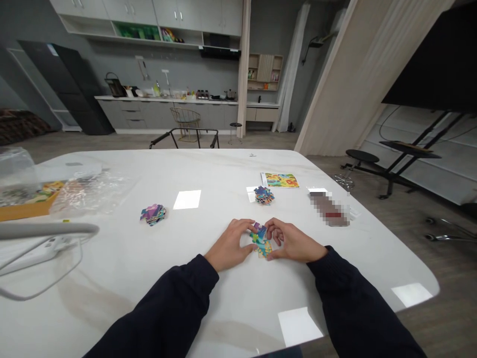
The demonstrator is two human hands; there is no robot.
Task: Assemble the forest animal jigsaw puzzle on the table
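Observation:
Between my hands are colourful jigsaw puzzle pieces [262, 241], green, teal, yellow and purple, at the middle of the white table. My left hand [235, 242] holds them from the left, thumb at the lower edge and fingers at the upper. From the right, my right hand [289, 241] grips the same pieces, its thumb low and its fingers curled. Whether the pieces are joined or only stacked, I cannot tell. Just beyond my hands lies a pile of puzzle pieces [264, 195]. A second, mostly purple pile [153, 214] sits off to the left.
A printed picture sheet [281, 180] lies behind the near pile. To the right is a pixelated item [330, 209]. Crumpled clear plastic [89, 191], a yellow-orange box [26, 211] and a power strip [33, 253] with cables occupy the left of the table [223, 308].

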